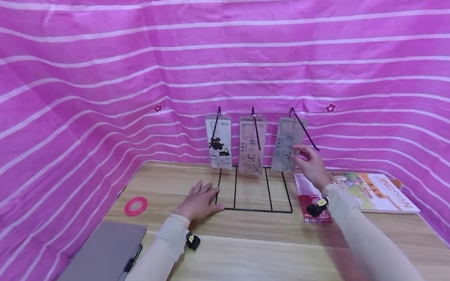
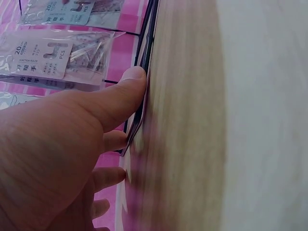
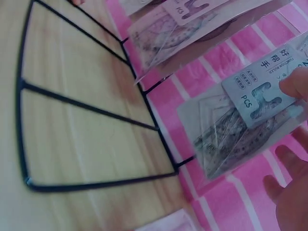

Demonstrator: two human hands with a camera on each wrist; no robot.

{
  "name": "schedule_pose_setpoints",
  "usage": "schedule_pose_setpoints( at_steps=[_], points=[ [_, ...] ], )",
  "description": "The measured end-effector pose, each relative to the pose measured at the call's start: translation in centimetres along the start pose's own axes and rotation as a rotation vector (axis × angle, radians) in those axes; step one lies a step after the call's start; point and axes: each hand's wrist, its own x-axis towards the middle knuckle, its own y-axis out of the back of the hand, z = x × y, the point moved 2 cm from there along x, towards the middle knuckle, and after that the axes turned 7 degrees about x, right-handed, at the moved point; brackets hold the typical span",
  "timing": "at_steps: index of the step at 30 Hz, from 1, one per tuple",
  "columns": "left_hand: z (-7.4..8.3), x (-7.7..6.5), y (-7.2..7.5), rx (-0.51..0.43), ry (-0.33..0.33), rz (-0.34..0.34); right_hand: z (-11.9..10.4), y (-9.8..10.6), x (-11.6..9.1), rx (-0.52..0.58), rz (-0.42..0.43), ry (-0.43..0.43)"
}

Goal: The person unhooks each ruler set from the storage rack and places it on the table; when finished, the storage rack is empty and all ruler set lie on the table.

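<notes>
A black wire display rack [image 1: 257, 210] stands on the wooden table, with three hooks rising at its back. From the right hook hangs a grey-green ruler pack [image 1: 286, 144] in clear plastic; my right hand [image 1: 310, 165] pinches its right edge, the thumb on the printed card [image 3: 262, 98]. The middle hook carries a pink ruler pack [image 1: 251, 143]. On the left hook is a white pack with black cat drawings [image 1: 221, 144]. My left hand [image 1: 199, 199] lies at the rack base's front left corner, fingers spread and thumb touching the wire.
Right of the rack lie a red and white packet [image 1: 308, 193], partly under my right wrist, and a picture book [image 1: 379, 193]. To the left are a pink ring [image 1: 136, 206], a grey notebook [image 1: 102, 252] and a pen [image 1: 133, 259]. Pink striped cloth [image 1: 228, 53] surrounds the table.
</notes>
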Motion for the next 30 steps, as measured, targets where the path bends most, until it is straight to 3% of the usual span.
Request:
schedule_pose_setpoints(
  at_steps=[9,14,30],
  points=[
    [0.3,0.1,-0.5,0.013,-0.005,-0.006,-0.3,-0.2,0.0,-0.037,0.069,0.048],
    [0.0,0.0,-0.3,0.019,0.008,0.0,-1.0,0.0,-1.3,-0.021,0.076,0.098],
    [-0.1,0.2,-0.2,0.037,-0.008,0.002,-4.0,4.3,-10.9,-0.172,0.031,0.116]
  ],
)
